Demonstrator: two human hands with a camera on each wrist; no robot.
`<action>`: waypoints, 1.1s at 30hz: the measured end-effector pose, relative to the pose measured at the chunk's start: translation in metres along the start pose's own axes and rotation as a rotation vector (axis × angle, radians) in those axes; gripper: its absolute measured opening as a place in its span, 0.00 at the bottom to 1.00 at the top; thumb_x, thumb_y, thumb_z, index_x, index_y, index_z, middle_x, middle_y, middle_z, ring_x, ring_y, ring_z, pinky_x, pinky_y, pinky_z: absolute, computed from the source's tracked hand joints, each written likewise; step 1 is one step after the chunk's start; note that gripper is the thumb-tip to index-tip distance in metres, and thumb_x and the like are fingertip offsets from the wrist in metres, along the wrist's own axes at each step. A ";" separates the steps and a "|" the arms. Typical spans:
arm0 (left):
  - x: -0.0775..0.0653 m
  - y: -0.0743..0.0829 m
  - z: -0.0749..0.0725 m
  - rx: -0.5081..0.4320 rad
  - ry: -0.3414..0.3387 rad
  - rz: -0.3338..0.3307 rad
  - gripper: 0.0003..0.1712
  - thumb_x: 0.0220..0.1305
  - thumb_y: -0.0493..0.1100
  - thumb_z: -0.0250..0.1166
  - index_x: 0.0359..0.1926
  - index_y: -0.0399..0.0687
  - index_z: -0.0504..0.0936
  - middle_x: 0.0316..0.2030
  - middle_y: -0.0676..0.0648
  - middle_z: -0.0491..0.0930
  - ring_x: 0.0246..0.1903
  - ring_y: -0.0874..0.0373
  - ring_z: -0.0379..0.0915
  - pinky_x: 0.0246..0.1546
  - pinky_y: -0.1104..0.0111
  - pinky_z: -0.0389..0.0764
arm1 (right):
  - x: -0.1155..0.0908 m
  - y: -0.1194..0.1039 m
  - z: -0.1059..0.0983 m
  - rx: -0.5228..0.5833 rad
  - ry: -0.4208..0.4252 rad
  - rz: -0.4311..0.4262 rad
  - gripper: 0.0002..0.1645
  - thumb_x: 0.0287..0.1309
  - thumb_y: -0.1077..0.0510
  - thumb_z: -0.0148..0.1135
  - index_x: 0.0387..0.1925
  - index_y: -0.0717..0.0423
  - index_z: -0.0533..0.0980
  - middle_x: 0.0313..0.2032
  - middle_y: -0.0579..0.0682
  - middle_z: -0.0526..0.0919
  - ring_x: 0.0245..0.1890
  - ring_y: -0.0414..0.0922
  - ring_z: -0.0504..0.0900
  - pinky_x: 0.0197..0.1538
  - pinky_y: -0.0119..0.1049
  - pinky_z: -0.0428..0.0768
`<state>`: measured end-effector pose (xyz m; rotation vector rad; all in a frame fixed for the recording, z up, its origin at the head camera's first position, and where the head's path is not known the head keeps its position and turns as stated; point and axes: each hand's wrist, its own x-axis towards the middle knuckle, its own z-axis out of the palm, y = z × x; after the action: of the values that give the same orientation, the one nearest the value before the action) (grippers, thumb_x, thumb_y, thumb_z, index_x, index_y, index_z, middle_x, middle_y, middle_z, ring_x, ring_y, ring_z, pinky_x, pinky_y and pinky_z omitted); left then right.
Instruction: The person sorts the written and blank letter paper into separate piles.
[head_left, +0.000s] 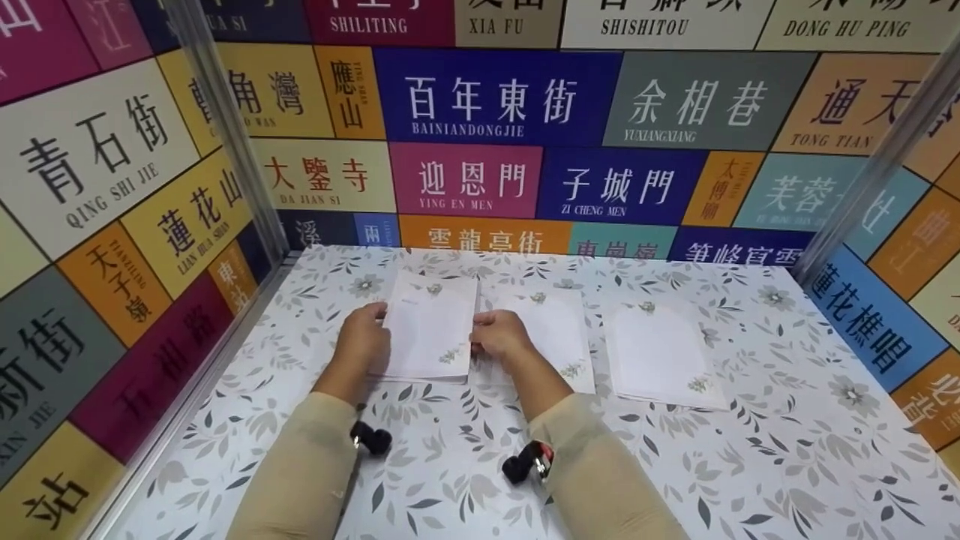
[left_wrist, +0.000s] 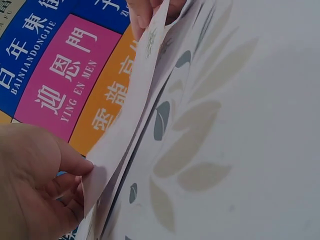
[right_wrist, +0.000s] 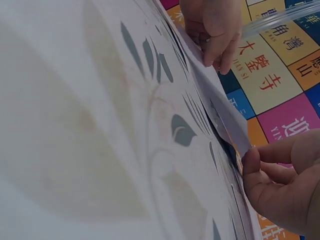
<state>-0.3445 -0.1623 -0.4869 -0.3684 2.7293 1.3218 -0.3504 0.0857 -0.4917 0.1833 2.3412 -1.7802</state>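
Observation:
A white sheet of paper (head_left: 427, 330) with a small leafy print at its top and lower right lies at the left of a row of similar papers. My left hand (head_left: 364, 337) pinches its left edge, thumb on top and fingers beneath in the left wrist view. At the opposite edge, my right hand (head_left: 501, 334) pinches the sheet between thumb and fingertips. Seen from the right wrist, the sheet (right_wrist: 215, 95) bends up slightly over other paper beneath it. The right hand's wrist overlaps part of the middle paper stack (head_left: 551, 322).
To the right lies another stack of printed papers (head_left: 660, 352), edges slightly uneven. All rest on a leaf-patterned tabletop (head_left: 442, 480). Panels with colourful Chinese place names (head_left: 495, 97) stand behind and at both sides, with clear posts (head_left: 225, 120) at the corners.

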 end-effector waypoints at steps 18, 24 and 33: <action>-0.009 0.002 0.007 0.015 0.074 0.071 0.30 0.78 0.40 0.50 0.78 0.48 0.71 0.77 0.44 0.72 0.80 0.45 0.63 0.83 0.49 0.63 | -0.006 -0.004 -0.009 -0.051 -0.006 -0.033 0.28 0.68 0.59 0.65 0.67 0.62 0.79 0.47 0.56 0.88 0.35 0.44 0.87 0.41 0.33 0.86; -0.009 0.016 0.017 -0.020 0.034 0.099 0.30 0.79 0.46 0.57 0.78 0.52 0.71 0.77 0.47 0.72 0.79 0.45 0.65 0.81 0.49 0.67 | -0.009 -0.004 -0.026 -0.041 -0.071 -0.070 0.34 0.72 0.50 0.65 0.74 0.56 0.73 0.60 0.57 0.86 0.54 0.53 0.89 0.56 0.43 0.89; -0.009 0.034 0.041 -0.027 0.012 0.185 0.32 0.76 0.46 0.62 0.78 0.53 0.71 0.73 0.46 0.76 0.75 0.45 0.71 0.79 0.50 0.71 | -0.009 0.004 -0.065 -0.029 -0.055 -0.091 0.35 0.74 0.48 0.63 0.76 0.56 0.71 0.66 0.60 0.82 0.62 0.57 0.86 0.63 0.47 0.87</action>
<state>-0.3457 -0.1082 -0.4847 -0.1285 2.8157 1.4030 -0.3459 0.1496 -0.4763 0.0238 2.3712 -1.7664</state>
